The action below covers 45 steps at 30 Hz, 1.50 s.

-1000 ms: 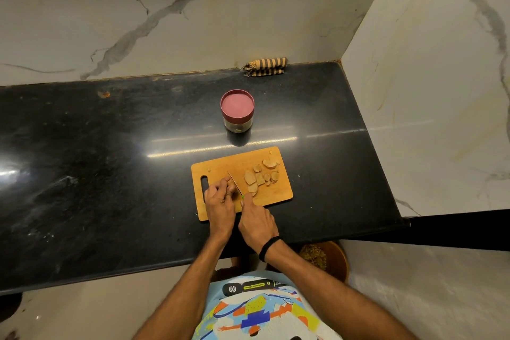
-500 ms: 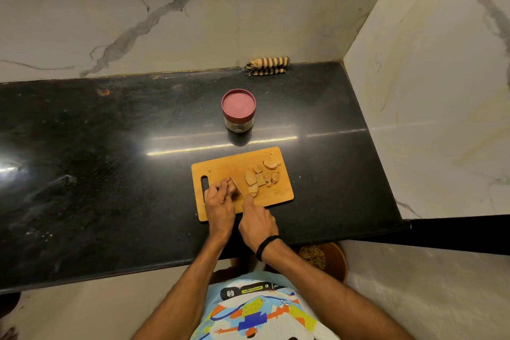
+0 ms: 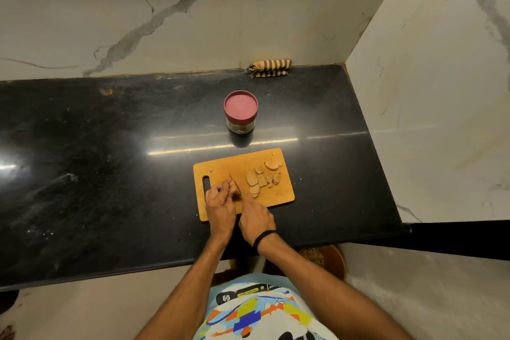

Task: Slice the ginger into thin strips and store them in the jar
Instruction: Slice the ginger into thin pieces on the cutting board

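counter (image 3: 110,174): black polished stone across the whole view; carries the board, jar and cloth, with the work set near the front edge, probably for an easy reach from the body.
cutting board (image 3: 281,196): lies flat near that front edge, handle slot to the left; spares the stone and gives the blade a softer bed; left half serves for cutting, right half for parking what is cut.
left hand (image 3: 219,205): rests on the board's near left part, fingers curled down and grasping the ginger piece; fingertips tucked back, likely to stay clear of the edge and guide it.
right hand (image 3: 255,217): just beside the left, clenched round the knife handle, which hides under the palm; sits low at the board's near edge so the blade points away from the body.
jar (image 3: 240,113): stands upright behind the board, apart from it, red lid on; closed and out of the blade's way, seemingly waiting until cutting ends; contents too dim to tell.
cloth (image 3: 269,67): striped, folded, against the back wall, well apart from the work.
slices (image 3: 260,179): lie scattered on the board's right half, right of the blade, set aside to leave cutting room; look broad rather than strip-thin, so more cutting seems due before storing.
knife (image 3: 236,184): blade slants away and leftward from the right hand, set against the held piece.
ginger piece (image 3: 234,190): on the board, mostly hidden under the left fingers, seemingly touching the blade.
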Each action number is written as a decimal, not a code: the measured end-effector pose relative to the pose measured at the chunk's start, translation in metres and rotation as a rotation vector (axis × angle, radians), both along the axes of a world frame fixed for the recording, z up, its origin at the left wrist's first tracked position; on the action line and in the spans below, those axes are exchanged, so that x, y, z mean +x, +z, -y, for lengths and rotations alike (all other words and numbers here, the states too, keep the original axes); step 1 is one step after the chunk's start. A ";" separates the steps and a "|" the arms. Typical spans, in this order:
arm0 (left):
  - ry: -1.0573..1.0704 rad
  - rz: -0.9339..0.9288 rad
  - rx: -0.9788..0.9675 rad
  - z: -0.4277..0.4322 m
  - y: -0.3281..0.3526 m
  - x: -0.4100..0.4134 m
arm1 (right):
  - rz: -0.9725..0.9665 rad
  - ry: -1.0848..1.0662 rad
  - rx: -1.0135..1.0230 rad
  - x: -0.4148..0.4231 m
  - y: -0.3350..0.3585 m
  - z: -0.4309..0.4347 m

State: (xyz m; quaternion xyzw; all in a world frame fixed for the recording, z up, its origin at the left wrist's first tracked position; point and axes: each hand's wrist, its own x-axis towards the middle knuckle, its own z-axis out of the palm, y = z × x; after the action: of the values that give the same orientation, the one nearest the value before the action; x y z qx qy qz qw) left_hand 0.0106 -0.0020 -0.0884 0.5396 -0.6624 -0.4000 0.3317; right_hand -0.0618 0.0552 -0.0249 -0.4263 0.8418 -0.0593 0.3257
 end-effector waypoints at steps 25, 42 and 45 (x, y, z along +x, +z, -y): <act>-0.042 -0.011 0.141 0.004 0.006 0.007 | 0.373 -0.147 -0.054 -0.027 -0.023 -0.043; -0.042 -0.019 0.192 0.005 0.012 0.008 | 0.900 -0.639 0.096 -0.038 -0.007 -0.035; -0.043 -0.012 0.188 0.005 0.013 0.008 | 0.944 -0.635 0.129 -0.039 -0.004 -0.038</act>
State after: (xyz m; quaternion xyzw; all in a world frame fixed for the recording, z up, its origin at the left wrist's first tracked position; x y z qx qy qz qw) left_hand 0.0188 -0.0070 -0.0750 0.5515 -0.6314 -0.4707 0.2750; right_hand -0.1005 0.0930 -0.0288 -0.0592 0.6940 -0.2867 0.6578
